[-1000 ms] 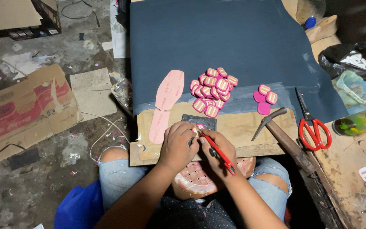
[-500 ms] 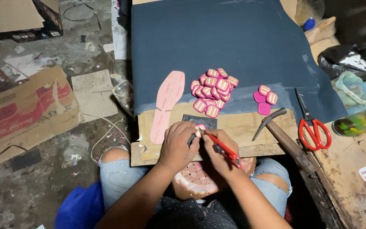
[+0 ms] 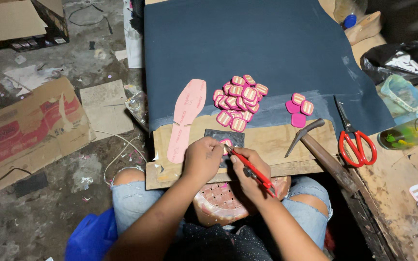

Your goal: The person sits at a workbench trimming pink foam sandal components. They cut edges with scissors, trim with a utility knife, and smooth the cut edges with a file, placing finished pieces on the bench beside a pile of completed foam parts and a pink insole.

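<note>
Both hands work at the near edge of a wooden board (image 3: 286, 145) laid across the person's knees. Left hand (image 3: 201, 159) is closed down over a small pink piece (image 3: 226, 142), pinning it flat on a dark square cutting pad (image 3: 238, 137); the pad presumably spares the board beneath. Right hand (image 3: 250, 169) is clenched round a red-handled knife (image 3: 252, 169), tip angled in toward the pinned piece, just beside the left fingertips.

A heap of pink and cream striped pieces (image 3: 240, 99) lies just beyond the pad, on the edge of a dark blue sheet (image 3: 247, 43) covering the far part of the board. Three more pink pieces (image 3: 299, 107) sit apart to the right. A pink sole-shaped template (image 3: 185, 118) lies at the left, overlapping sheet and board.

Hammer (image 3: 318, 147) and red-handled scissors (image 3: 356, 140) rest to the right, within reach. Cardboard (image 3: 30, 125) lies on the floor to the left.
</note>
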The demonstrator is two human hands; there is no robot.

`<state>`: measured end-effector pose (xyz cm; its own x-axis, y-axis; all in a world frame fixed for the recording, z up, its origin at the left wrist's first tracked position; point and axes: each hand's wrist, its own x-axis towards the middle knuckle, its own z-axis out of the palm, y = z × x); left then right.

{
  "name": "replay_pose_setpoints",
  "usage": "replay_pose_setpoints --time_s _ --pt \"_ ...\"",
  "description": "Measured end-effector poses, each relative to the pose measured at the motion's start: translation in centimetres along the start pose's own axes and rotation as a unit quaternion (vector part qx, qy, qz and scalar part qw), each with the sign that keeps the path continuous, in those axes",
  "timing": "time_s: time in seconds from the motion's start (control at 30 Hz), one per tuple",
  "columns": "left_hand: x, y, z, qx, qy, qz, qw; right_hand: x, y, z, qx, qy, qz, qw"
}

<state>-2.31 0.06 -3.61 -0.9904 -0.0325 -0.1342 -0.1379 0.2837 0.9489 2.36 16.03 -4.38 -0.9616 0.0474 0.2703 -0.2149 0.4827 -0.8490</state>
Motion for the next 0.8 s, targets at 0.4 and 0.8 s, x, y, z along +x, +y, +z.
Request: replay_pose_setpoints --time_s 0.4,0.8 --pt "-2.2 -0.3 0.7 0.099 0.101 0.184 0.973 1.9 -2.9 -2.0 -0.036 -0.067 0.01 0.997" --pt "0.0 3.9 0.0 0.039 0.049 0.119 0.991 3.2 4.9 -1.7 0.272 0.077 0.139 0.949"
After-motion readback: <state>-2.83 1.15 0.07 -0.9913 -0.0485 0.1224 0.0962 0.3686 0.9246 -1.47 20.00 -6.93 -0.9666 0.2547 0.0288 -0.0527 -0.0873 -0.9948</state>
